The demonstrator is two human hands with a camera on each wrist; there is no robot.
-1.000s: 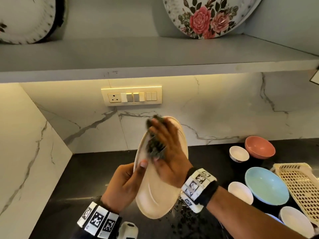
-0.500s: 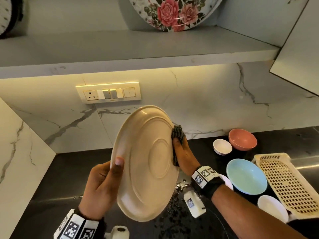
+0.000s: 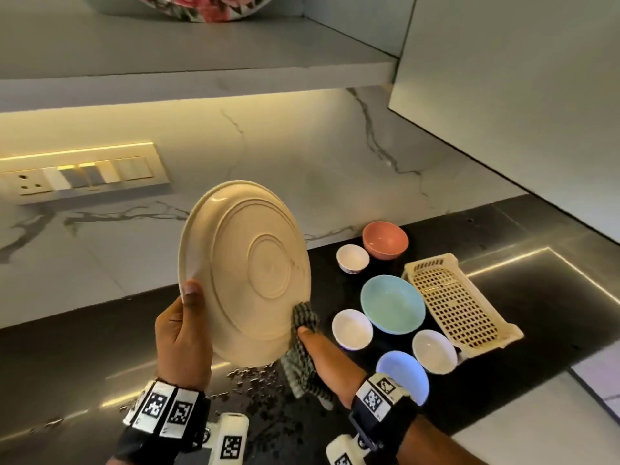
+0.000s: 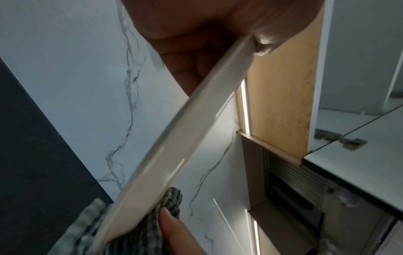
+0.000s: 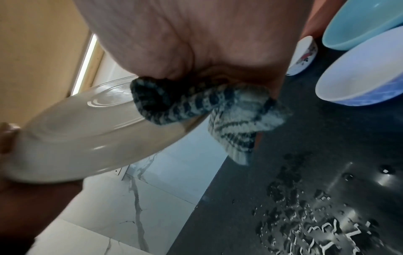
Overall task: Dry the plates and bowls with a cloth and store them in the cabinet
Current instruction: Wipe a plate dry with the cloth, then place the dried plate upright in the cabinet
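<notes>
Head view, my left hand gripping cream plate by its left rim, my right hand pinching checked cloth against its lower right edge

The cream plate is held upright above the countertop's wet front area, ringed underside facing the camera; the checked cloth is pressed against its lower right rim

Cream plate, dark checked cloth, pink bowl, turquoise bowl, black counter.
</notes>
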